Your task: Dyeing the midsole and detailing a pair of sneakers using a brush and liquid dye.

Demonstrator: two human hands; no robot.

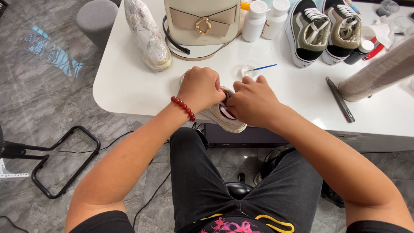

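A cream sneaker [224, 118] lies at the front edge of the white table [129, 86], its heel sticking out over the edge. My left hand [200, 88], with a red bead bracelet at the wrist, is closed over the shoe's upper part. My right hand [252, 101] grips the shoe at its opening, fingers tucked against the red lining. Both hands hide most of the shoe.
A second sneaker wrapped in clear film [148, 36] stands at the back left. A cream handbag [202, 21], two white bottles [254, 21], a pair of olive-and-black sneakers [327, 30], a blue-handled swab [263, 67], a film roll [379, 73] and a thin metal tool [340, 100] sit around.
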